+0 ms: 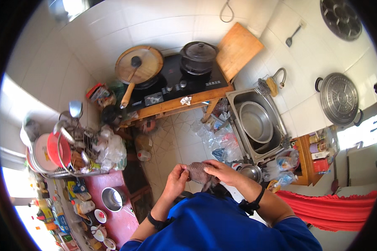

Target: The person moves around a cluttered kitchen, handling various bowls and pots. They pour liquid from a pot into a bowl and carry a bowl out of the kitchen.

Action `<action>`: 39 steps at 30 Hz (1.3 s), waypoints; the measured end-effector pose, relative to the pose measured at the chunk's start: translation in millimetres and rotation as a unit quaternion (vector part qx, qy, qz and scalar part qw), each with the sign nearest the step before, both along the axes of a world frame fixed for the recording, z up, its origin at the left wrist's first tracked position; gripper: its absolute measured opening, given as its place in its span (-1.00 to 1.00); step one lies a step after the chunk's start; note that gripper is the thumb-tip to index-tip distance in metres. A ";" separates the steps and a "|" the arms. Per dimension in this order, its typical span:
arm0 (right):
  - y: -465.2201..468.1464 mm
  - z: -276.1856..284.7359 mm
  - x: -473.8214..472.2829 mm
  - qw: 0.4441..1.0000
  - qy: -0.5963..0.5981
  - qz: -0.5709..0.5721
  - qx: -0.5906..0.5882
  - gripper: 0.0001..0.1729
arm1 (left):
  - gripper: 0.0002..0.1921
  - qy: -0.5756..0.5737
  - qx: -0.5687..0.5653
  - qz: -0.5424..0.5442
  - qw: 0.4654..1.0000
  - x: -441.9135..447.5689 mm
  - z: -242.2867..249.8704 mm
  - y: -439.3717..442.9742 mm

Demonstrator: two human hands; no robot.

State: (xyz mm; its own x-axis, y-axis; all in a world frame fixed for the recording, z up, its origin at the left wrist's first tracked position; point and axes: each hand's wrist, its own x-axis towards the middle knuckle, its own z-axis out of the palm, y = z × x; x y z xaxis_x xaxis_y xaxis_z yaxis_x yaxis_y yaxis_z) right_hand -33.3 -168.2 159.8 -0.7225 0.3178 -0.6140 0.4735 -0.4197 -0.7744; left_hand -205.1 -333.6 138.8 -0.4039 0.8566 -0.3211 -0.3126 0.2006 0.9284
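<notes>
A grey-brown cloth (198, 173) with a knitted or mesh-like texture is stretched between my hands, in front of my blue shirt. My left hand (177, 178) pinches its left edge between thumb and fingers. On the opposite side, my right hand (222, 171) grips it with the thumb on top and the fingers partly hidden behind. The lower end of the cloth hangs towards my body. Beneath my hands lies the tiled floor (183, 135).
Ahead, a cooktop (172, 75) carries a lidded wok (144, 64) and a dark pot (199, 59). The sink (232, 97) at right holds a metal basin (254, 120). Plastic bags (223, 138) crowd the floor beside it. A metal pot (113, 199) stands on the red tabletop (125, 221).
</notes>
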 end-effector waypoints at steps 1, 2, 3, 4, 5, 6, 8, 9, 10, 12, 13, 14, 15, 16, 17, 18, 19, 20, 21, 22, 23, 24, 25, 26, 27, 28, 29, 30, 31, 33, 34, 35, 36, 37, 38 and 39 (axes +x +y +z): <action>21.6 -4.6 13.5 1.000 -0.019 0.014 -0.019 -0.50 | -0.89 0.013 -0.012 0.006 1.000 4.4 -0.9 26.9; 41.0 -9.4 27.8 0.999 0.005 0.040 0.006 -0.55 | -0.89 0.026 -0.011 0.012 1.000 12.7 0.2 45.8; 60.3 -13.3 37.9 0.999 0.022 0.034 0.028 -0.61 | -0.88 0.024 -0.033 0.008 0.999 21.7 2.7 65.5; 79.6 -16.8 40.7 0.999 0.010 -0.017 0.041 -0.66 | -0.86 0.027 -0.029 0.007 0.999 28.0 4.9 94.0; 95.2 -18.8 45.0 0.997 -0.010 -0.070 0.040 -0.69 | -0.85 0.029 -0.051 0.005 0.998 34.6 8.0 119.4; 109.8 -18.6 54.9 0.991 0.029 -0.098 0.089 -0.68 | -0.82 0.046 -0.029 -0.007 0.998 42.9 11.5 140.0; 143.0 -15.0 69.5 0.974 0.019 -0.150 0.170 -0.66 | -0.82 0.029 -0.019 0.006 0.999 57.3 18.7 185.2; 155.9 -12.5 76.7 0.971 0.014 -0.169 0.170 -0.64 | -0.81 0.010 -0.032 0.014 0.999 63.0 23.3 205.5; 166.4 -10.6 82.9 0.967 0.008 -0.190 0.168 -0.62 | -0.81 0.005 -0.019 0.017 1.000 67.0 28.4 223.4; 187.4 -10.6 98.8 0.965 0.014 -0.235 0.118 -0.63 | -0.81 -0.042 0.011 0.018 0.999 74.3 37.0 259.4; 193.2 -12.5 107.0 0.955 0.021 -0.275 0.106 -0.65 | -0.81 0.037 -0.004 -0.001 0.999 76.1 39.7 278.7; 197.9 -16.0 114.5 0.944 0.040 -0.317 0.087 -0.67 | -0.82 0.102 0.014 -0.025 0.994 77.8 42.1 298.4; 202.1 -20.6 122.0 0.928 0.071 -0.362 0.049 -0.69 | -0.82 0.165 0.035 -0.050 0.984 79.8 44.6 318.8; 204.5 -24.8 133.9 0.922 0.070 -0.372 0.077 -0.72 | -0.82 0.156 0.053 -0.044 0.985 82.2 47.3 341.7; 204.9 -29.6 143.4 0.917 0.031 -0.389 0.086 -0.72 | -0.82 0.146 0.073 -0.038 0.986 85.4 51.1 365.9; 205.5 -34.4 153.5 0.908 0.028 -0.408 0.091 -0.72 | -0.82 0.113 0.077 -0.026 0.990 89.2 56.6 391.1; 205.8 -38.5 163.0 0.898 0.031 -0.431 0.084 -0.71 | -0.82 0.107 0.107 -0.033 0.988 92.0 65.7 414.3; 204.0 -41.1 173.6 0.892 0.003 -0.443 0.091 -0.69 | -0.81 0.078 0.120 -0.036 0.989 94.4 77.1 438.3; 200.1 -42.3 186.0 0.887 -0.012 -0.451 0.100 -0.69 | -0.81 0.033 0.157 -0.041 0.986 99.0 88.6 465.6; 194.5 -43.1 197.8 0.883 -0.035 -0.459 0.096 -0.68 | -0.80 0.086 0.170 -0.037 0.981 100.3 101.3 496.3; 189.1 -44.3 207.1 0.878 -0.055 -0.469 0.077 -0.67 | -0.79 0.115 0.162 -0.031 0.980 101.4 114.0 524.7; 183.0 -45.9 214.0 0.873 -0.062 -0.478 0.078 -0.67 | -0.79 0.164 0.223 -0.039 0.960 105.0 124.9 549.5; 177.0 -47.7 219.4 0.866 -0.067 -0.491 0.064 -0.67 | -0.79 0.207 0.222 -0.039 0.952 107.7 135.4 573.2; 173.9 -51.1 222.5 0.857 -0.080 -0.507 0.037 -0.67 | -0.79 0.268 0.293 -0.037 0.917 115.0 142.9 595.0; 169.2 -54.1 225.1 0.854 -0.092 -0.511 0.035 -0.69 | -0.79 0.332 0.366 -0.031 0.869 123.4 147.5 615.4; 165.3 -58.7 223.8 0.844 -0.097 -0.526 0.040 -0.70 | -0.81 0.344 0.353 -0.075 0.867 128.7 149.3 633.7; 160.8 -63.0 222.1 0.832 -0.089 -0.546 0.041 -0.71 | -0.81 0.357 0.395 -0.111 0.839 134.7 147.2 652.2; 157.7 -68.0 219.4 0.829 -0.109 -0.546 0.052 -0.72 | -0.86 0.424 0.422 -0.118 0.793 141.0 141.2 671.4; 154.7 -73.0 215.6 0.825 -0.117 -0.549 0.061 -0.73 | -0.86 0.485 0.395 -0.161 0.763 143.7 131.0 687.2; 143.9 -79.3 208.0 0.829 -0.150 -0.532 0.084 -0.74 | -0.87 0.597 0.363 -0.229 0.678 139.9 100.6 706.9; 140.6 -81.7 205.2 0.833 -0.174 -0.515 0.101 -0.75 | -0.89 0.614 0.298 -0.260 0.684 136.3 82.5 710.6; 138.4 -83.9 202.7 0.838 -0.203 -0.495 0.106 -0.76 | -0.89 0.613 0.286 -0.246 0.695 130.9 65.9 714.2; 134.7 -84.2 200.8 0.841 -0.207 -0.487 0.114 -0.77 | -0.88 0.614 0.250 -0.241 0.709 124.6 51.9 717.3; 133.5 -84.9 199.5 0.842 -0.215 -0.477 0.129 -0.77 | -0.88 0.612 0.204 -0.239 0.725 119.6 40.7 721.5; 131.7 -84.8 197.9 0.845 -0.222 -0.467 0.137 -0.77 | -0.85 0.606 0.224 -0.231 0.727 115.6 31.5 723.2; 129.9 -84.3 196.7 0.849 -0.228 -0.457 0.135 -0.77 | -0.83 0.592 0.225 -0.236 0.737 113.0 25.1 724.0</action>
